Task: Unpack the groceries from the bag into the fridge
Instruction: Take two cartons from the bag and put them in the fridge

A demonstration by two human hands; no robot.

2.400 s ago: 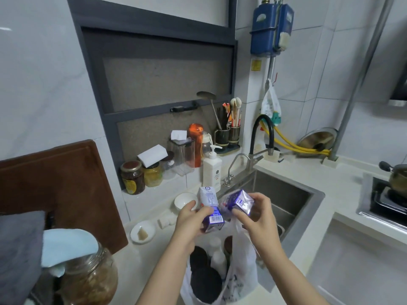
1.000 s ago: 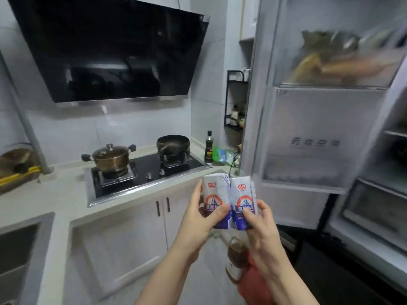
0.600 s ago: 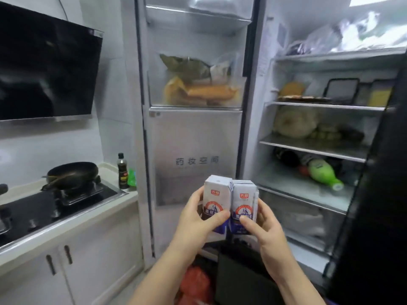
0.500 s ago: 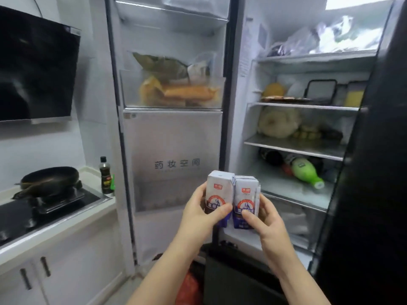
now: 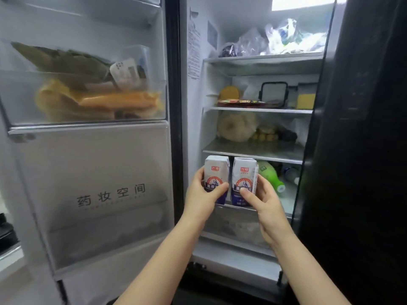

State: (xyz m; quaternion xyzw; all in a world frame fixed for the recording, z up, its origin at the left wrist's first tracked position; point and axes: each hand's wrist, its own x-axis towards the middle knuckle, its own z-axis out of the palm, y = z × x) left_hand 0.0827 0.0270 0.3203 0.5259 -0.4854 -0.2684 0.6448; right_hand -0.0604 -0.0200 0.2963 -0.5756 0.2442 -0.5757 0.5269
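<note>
Two small white and blue milk cartons stand upright side by side in front of the open fridge. My left hand (image 5: 203,195) grips the left carton (image 5: 215,172). The right carton (image 5: 244,176) is held by my right hand (image 5: 263,205). Both cartons sit at the front edge of a lower fridge shelf (image 5: 284,199), under the glass shelf (image 5: 253,154) above. Whether their bases touch the shelf I cannot tell. The grocery bag is out of sight.
A green bottle (image 5: 269,176) lies on its side just behind the right carton. Upper shelves hold bags, containers and fruit. The open left door (image 5: 99,172) carries a bin (image 5: 88,100) of packets. A dark door (image 5: 361,150) stands close on the right.
I took the two cartons out of the bag at the sink, turned past the stove to the open fridge, and brought them forward to the lower shelf.
</note>
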